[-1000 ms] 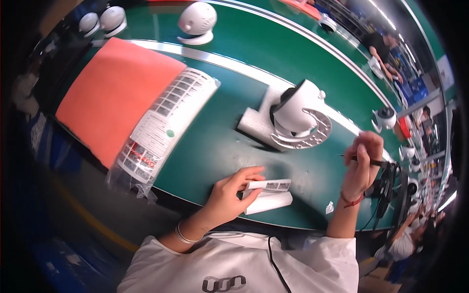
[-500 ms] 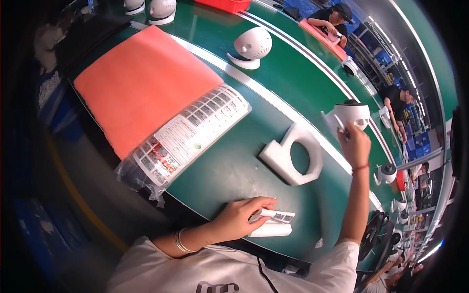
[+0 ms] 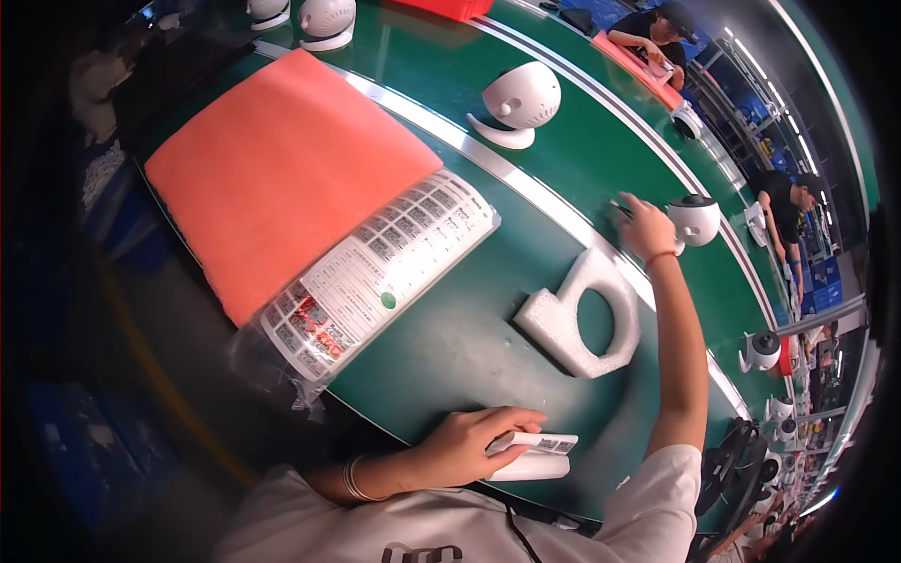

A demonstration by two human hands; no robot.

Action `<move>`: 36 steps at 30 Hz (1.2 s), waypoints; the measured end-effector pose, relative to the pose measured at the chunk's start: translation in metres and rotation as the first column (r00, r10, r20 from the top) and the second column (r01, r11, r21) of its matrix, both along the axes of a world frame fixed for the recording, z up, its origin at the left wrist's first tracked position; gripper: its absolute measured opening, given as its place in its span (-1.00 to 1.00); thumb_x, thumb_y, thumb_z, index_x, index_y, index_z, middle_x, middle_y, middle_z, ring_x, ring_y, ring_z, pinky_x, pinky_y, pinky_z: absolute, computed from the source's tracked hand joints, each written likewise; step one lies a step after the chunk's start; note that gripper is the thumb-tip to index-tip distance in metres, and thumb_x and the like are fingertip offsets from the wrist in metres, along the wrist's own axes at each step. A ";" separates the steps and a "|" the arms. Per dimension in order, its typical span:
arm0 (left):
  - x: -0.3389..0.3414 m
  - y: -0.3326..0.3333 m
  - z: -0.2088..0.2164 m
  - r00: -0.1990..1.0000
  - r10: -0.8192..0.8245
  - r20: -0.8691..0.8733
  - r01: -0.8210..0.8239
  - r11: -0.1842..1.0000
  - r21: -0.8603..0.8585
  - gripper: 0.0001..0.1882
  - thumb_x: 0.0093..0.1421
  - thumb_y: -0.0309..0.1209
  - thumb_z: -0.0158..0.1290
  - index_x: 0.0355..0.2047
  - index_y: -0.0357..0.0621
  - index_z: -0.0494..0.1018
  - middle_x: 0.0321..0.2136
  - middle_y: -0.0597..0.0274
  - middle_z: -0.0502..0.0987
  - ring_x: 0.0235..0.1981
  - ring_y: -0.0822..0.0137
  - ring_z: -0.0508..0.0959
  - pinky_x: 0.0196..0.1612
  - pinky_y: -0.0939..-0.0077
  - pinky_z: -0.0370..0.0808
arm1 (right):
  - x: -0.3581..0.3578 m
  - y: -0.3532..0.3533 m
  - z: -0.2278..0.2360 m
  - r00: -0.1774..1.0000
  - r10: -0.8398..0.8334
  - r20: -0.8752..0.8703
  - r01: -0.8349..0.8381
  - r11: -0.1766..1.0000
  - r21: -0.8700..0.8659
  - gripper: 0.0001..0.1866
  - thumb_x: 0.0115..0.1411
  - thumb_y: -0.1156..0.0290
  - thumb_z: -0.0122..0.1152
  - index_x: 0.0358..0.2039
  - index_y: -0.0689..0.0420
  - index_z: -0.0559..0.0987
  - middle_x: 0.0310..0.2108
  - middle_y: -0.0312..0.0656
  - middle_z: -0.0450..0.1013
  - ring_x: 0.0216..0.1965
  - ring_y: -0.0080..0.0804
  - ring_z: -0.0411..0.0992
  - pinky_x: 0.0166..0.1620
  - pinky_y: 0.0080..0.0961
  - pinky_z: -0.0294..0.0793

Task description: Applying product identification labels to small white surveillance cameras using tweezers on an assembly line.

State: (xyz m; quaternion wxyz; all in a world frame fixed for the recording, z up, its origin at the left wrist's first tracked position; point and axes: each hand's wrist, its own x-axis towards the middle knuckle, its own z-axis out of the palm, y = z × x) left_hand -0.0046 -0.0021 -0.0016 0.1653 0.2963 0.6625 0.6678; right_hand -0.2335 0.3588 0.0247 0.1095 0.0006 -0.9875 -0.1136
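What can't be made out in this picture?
In the head view:
Right hand: blurred, so whether it holds anything is unclear.
White label strip: left end hidden by the left hand.
Red container: far side cut off by the top edge.
Distant white devices: too small.

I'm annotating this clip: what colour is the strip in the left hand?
The strip is white with dark printed blocks, seen in the head view.

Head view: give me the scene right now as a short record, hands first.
Left hand: pinching a white label strip at the near edge of the bench
Right hand: over the green belt, beside a white round device; blurred, grip unclear
Foam cradle: white, on the bench between the hands
Left side of bench: orange sheet, clear-bagged printed labels
Belt: another white device on a curved stand
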 end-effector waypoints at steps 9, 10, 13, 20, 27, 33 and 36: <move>0.000 0.001 -0.001 0.997 0.066 -0.042 -0.065 0.998 0.026 -0.62 0.14 -0.52 0.14 0.00 -0.12 0.42 -0.23 0.18 0.60 -0.26 0.25 0.63 -0.23 0.46 0.55 | -0.084 -0.178 0.005 0.966 0.171 0.196 -0.152 0.982 -0.107 -0.52 0.07 0.26 0.09 0.06 -0.14 0.44 -0.24 -0.08 0.56 -0.21 -0.11 0.54 -0.16 -0.23 0.55; 0.001 0.002 -0.002 0.997 0.079 -0.017 -0.078 0.996 0.036 -0.62 0.14 -0.53 0.14 0.00 -0.14 0.42 -0.23 0.15 0.60 -0.25 0.24 0.63 -0.22 0.45 0.55 | -0.087 -0.178 0.003 0.970 0.166 0.180 -0.153 0.985 -0.083 -0.55 0.07 0.27 0.08 0.03 -0.09 0.45 -0.24 -0.08 0.56 -0.19 -0.11 0.54 -0.15 -0.24 0.55; 0.000 0.004 0.000 0.997 0.072 0.022 -0.074 0.994 0.077 -0.62 0.13 -0.55 0.14 -0.01 -0.17 0.42 -0.23 0.11 0.59 -0.23 0.22 0.63 -0.18 0.44 0.55 | -0.082 -0.156 -0.001 0.989 0.101 -0.106 -0.096 0.994 0.051 -0.80 0.11 0.31 0.08 -0.24 0.01 0.52 -0.29 -0.12 0.56 -0.33 -0.09 0.57 -0.33 -0.22 0.57; 0.002 -0.003 0.001 0.995 0.051 0.089 -0.059 0.995 0.086 -0.52 0.11 -0.65 0.14 0.07 -0.26 0.36 -0.22 0.09 0.57 -0.19 0.40 0.58 -0.16 0.52 0.59 | 0.089 -0.125 0.094 0.926 0.254 -0.281 -0.309 0.935 -0.174 -0.83 0.05 0.34 0.32 -0.42 0.13 0.53 -0.47 -0.13 0.47 -0.48 -0.14 0.46 -0.42 -0.32 0.41; 0.001 -0.002 0.001 0.988 0.054 0.145 -0.072 0.990 0.124 -0.45 0.11 -0.69 0.12 0.13 -0.30 0.31 -0.19 0.01 0.59 -0.18 0.36 0.60 -0.12 0.51 0.59 | 0.208 -0.104 0.125 0.973 0.208 -0.101 -0.226 0.758 -0.611 -0.80 -0.04 0.58 0.36 -0.36 0.25 0.56 -0.54 -0.12 0.40 -0.55 -0.42 0.33 -0.46 -0.51 0.32; 0.001 0.002 -0.001 0.975 0.056 0.217 -0.090 0.984 0.152 -0.79 0.15 -0.60 0.15 -0.18 -0.37 0.51 -0.28 0.11 0.62 -0.28 0.47 0.61 -0.24 0.60 0.58 | 0.228 -0.102 0.104 0.992 0.017 -0.128 -0.092 0.790 -0.607 -0.64 -0.09 0.48 0.46 -0.25 0.19 0.54 -0.61 -0.20 0.28 -0.62 -0.41 0.21 -0.49 -0.51 0.27; 0.005 0.003 -0.010 0.953 0.128 0.276 -0.188 0.961 0.203 -0.82 0.14 -0.56 0.18 -0.22 -0.33 0.54 -0.44 0.26 0.60 -0.45 0.60 0.56 -0.41 0.70 0.52 | 0.255 -0.125 0.083 0.936 0.104 -0.337 -0.254 0.863 -0.438 -0.58 -0.16 0.35 0.53 -0.26 0.16 0.59 -0.60 -0.24 0.29 -0.64 -0.43 0.23 -0.54 -0.47 0.27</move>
